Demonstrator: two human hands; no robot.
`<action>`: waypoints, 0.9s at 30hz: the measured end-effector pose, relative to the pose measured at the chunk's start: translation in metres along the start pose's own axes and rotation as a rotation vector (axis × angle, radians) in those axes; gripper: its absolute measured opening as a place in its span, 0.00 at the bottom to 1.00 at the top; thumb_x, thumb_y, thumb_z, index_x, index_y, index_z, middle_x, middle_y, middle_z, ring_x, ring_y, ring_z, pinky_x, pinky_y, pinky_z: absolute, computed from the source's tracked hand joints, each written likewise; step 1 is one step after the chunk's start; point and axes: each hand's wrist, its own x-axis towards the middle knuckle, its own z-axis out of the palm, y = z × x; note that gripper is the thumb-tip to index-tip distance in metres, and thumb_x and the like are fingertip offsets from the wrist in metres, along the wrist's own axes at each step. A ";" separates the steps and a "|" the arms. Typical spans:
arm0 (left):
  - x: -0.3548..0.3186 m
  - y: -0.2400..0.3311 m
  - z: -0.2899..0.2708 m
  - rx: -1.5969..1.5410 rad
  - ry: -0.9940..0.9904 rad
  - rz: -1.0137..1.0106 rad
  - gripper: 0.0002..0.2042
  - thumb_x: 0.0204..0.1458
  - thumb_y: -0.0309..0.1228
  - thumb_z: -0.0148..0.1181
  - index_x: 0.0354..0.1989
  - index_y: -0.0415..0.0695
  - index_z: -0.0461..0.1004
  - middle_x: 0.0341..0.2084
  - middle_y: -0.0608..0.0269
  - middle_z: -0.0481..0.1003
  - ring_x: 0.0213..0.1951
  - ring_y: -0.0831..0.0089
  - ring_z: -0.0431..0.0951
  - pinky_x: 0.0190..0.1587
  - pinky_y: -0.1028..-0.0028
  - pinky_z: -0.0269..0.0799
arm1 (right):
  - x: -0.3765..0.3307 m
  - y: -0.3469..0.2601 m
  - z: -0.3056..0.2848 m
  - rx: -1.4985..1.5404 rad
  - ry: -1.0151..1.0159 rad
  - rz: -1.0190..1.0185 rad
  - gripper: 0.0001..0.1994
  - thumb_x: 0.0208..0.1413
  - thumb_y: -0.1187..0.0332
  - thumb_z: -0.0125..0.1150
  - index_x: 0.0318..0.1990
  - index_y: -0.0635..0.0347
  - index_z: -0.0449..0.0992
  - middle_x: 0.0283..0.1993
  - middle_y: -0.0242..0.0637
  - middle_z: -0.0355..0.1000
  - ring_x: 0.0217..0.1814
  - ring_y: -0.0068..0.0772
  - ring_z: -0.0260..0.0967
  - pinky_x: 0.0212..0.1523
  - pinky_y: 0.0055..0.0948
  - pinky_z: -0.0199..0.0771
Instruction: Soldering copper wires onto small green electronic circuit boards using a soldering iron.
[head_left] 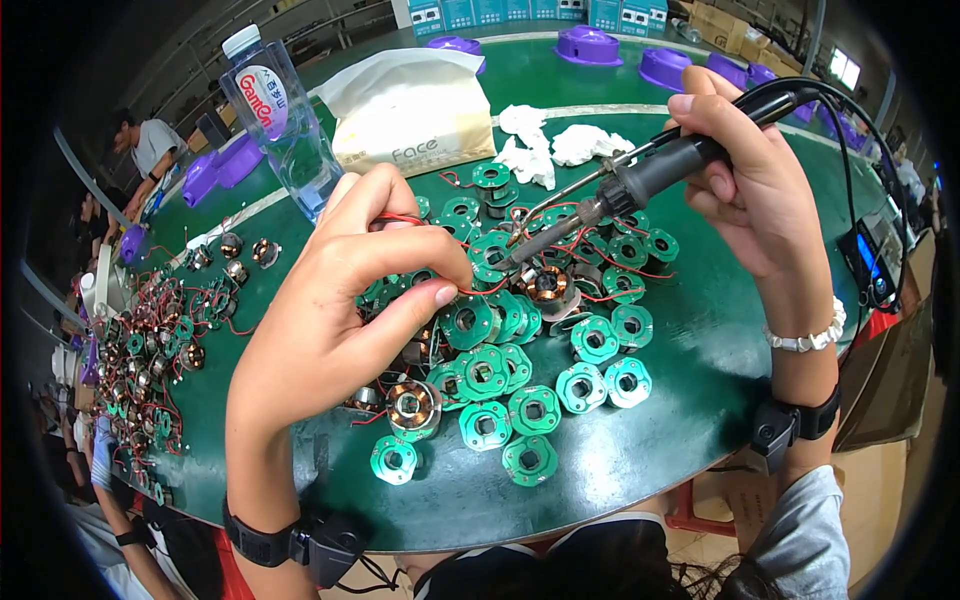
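My right hand [745,175] grips a black soldering iron [640,180], its metal tip pointing down-left toward a copper-wound coil [546,285] in the pile. My left hand [350,290] pinches a thin red wire [400,218] between thumb and fingers, just left of the iron's tip. Beneath both hands lies a heap of several round green circuit boards [535,410] and wound coils [410,405] with red leads, on a dark green table [700,390].
A clear water bottle [275,120] and a beige tissue pack [410,110] stand at the back, crumpled white tissues [540,145] beside them. More coils and boards [140,360] crowd the left. Purple housings [590,45] lie beyond; a soldering station [870,260] sits right. Other people work at left.
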 end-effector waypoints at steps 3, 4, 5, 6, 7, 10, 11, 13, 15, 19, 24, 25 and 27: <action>0.001 -0.002 0.002 -0.009 -0.015 -0.011 0.03 0.37 0.24 0.56 0.23 0.41 0.72 0.24 0.65 0.58 0.32 0.71 0.58 0.38 0.75 0.52 | 0.000 0.002 -0.004 -0.009 -0.002 0.008 0.13 0.49 0.69 0.53 0.16 0.51 0.58 0.14 0.18 0.51 0.12 0.05 0.46 0.12 0.11 0.41; 0.002 -0.002 0.002 -0.011 -0.016 -0.009 0.03 0.37 0.24 0.56 0.23 0.41 0.72 0.24 0.65 0.58 0.32 0.71 0.58 0.38 0.75 0.52 | 0.001 0.003 -0.006 -0.007 -0.007 0.000 0.13 0.49 0.69 0.53 0.16 0.51 0.58 0.15 0.18 0.51 0.12 0.05 0.46 0.12 0.11 0.41; 0.002 -0.002 0.002 -0.008 -0.016 -0.007 0.03 0.37 0.24 0.56 0.23 0.41 0.72 0.24 0.65 0.58 0.32 0.71 0.58 0.38 0.75 0.52 | 0.001 0.002 -0.006 -0.007 -0.008 0.000 0.13 0.49 0.69 0.53 0.16 0.51 0.58 0.15 0.18 0.51 0.12 0.05 0.46 0.12 0.11 0.41; 0.002 -0.002 0.001 -0.005 -0.017 -0.005 0.03 0.37 0.24 0.56 0.23 0.41 0.72 0.24 0.65 0.58 0.32 0.71 0.58 0.38 0.75 0.52 | 0.001 0.002 -0.006 -0.011 -0.005 -0.003 0.13 0.49 0.70 0.53 0.16 0.51 0.58 0.15 0.18 0.51 0.12 0.05 0.46 0.12 0.11 0.41; 0.002 -0.002 0.002 -0.005 -0.016 -0.004 0.03 0.37 0.24 0.56 0.23 0.41 0.72 0.24 0.65 0.58 0.32 0.71 0.58 0.38 0.75 0.52 | 0.001 0.002 -0.006 -0.015 -0.001 -0.006 0.13 0.48 0.70 0.53 0.16 0.51 0.58 0.15 0.18 0.52 0.12 0.05 0.46 0.12 0.11 0.41; 0.001 -0.002 0.002 -0.026 -0.010 -0.012 0.03 0.37 0.24 0.56 0.23 0.41 0.71 0.24 0.65 0.58 0.32 0.71 0.58 0.38 0.75 0.53 | 0.001 0.000 -0.002 -0.011 0.019 0.015 0.13 0.48 0.70 0.53 0.16 0.51 0.58 0.15 0.19 0.52 0.12 0.05 0.45 0.12 0.11 0.41; 0.001 -0.002 0.001 -0.016 -0.010 -0.009 0.03 0.37 0.24 0.56 0.23 0.40 0.71 0.24 0.65 0.58 0.32 0.71 0.58 0.38 0.75 0.53 | 0.001 0.000 -0.002 -0.011 0.019 0.015 0.13 0.48 0.70 0.53 0.16 0.51 0.58 0.15 0.19 0.52 0.12 0.05 0.45 0.12 0.11 0.41; 0.001 -0.002 0.001 -0.007 -0.010 -0.007 0.03 0.37 0.24 0.56 0.23 0.40 0.71 0.24 0.65 0.58 0.32 0.71 0.58 0.38 0.75 0.53 | 0.000 0.000 -0.002 0.000 0.009 0.024 0.13 0.48 0.70 0.53 0.17 0.51 0.58 0.15 0.19 0.52 0.12 0.06 0.45 0.12 0.11 0.42; 0.001 -0.002 0.001 -0.020 -0.012 -0.019 0.03 0.37 0.24 0.56 0.23 0.40 0.71 0.24 0.65 0.58 0.32 0.70 0.58 0.38 0.75 0.53 | 0.001 0.001 -0.005 0.002 -0.005 0.017 0.13 0.48 0.70 0.53 0.17 0.52 0.58 0.16 0.19 0.52 0.12 0.06 0.45 0.12 0.11 0.42; 0.001 -0.003 0.001 -0.002 -0.014 -0.010 0.03 0.37 0.24 0.55 0.23 0.40 0.71 0.24 0.64 0.58 0.32 0.70 0.58 0.38 0.75 0.53 | 0.001 0.000 -0.004 -0.012 0.001 0.007 0.13 0.48 0.70 0.53 0.17 0.52 0.58 0.16 0.19 0.52 0.12 0.06 0.45 0.12 0.11 0.42; 0.001 -0.003 0.001 0.003 -0.009 -0.008 0.02 0.38 0.25 0.55 0.22 0.40 0.71 0.24 0.64 0.57 0.32 0.71 0.58 0.38 0.75 0.53 | 0.002 -0.001 -0.005 0.019 -0.002 0.017 0.13 0.48 0.70 0.53 0.17 0.52 0.58 0.15 0.19 0.51 0.11 0.06 0.45 0.10 0.11 0.40; 0.002 -0.004 0.000 0.002 -0.009 -0.007 0.02 0.38 0.25 0.55 0.22 0.40 0.71 0.24 0.64 0.57 0.32 0.71 0.58 0.38 0.75 0.53 | 0.003 -0.001 -0.005 0.049 0.001 0.037 0.12 0.48 0.70 0.54 0.17 0.51 0.59 0.15 0.19 0.51 0.11 0.05 0.45 0.09 0.10 0.39; 0.001 -0.004 -0.005 0.034 -0.077 -0.036 0.05 0.40 0.25 0.54 0.27 0.40 0.71 0.26 0.64 0.60 0.33 0.71 0.59 0.40 0.76 0.54 | 0.003 -0.001 -0.007 0.057 0.021 0.014 0.12 0.48 0.70 0.54 0.18 0.51 0.59 0.15 0.19 0.51 0.11 0.05 0.44 0.09 0.10 0.38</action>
